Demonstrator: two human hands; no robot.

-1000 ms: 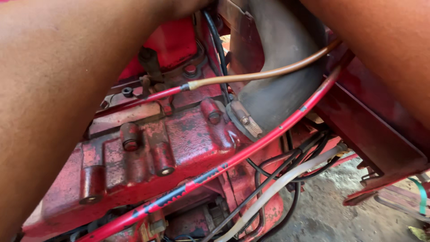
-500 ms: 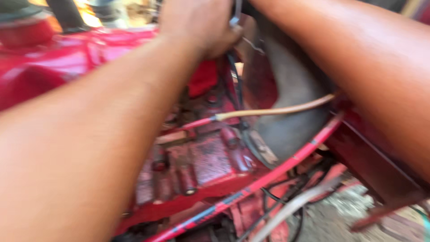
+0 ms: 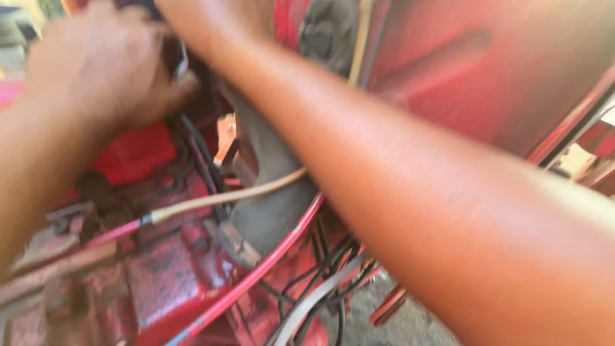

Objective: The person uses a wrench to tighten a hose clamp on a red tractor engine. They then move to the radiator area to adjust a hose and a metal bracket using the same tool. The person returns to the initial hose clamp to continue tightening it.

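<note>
grey hose [image 3: 269, 192] – tan cable [image 3: 237, 195] across, red pipe [image 3: 256, 275]

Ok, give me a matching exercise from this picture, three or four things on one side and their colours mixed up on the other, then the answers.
Things:
1. engine casing
2. curved hose
3. thin tube crossing that hose
4. bundle of cables below the hose

Colours:
A. black
B. tan
C. red
D. grey

Pairs: 1-C, 2-D, 3-B, 4-A
</note>
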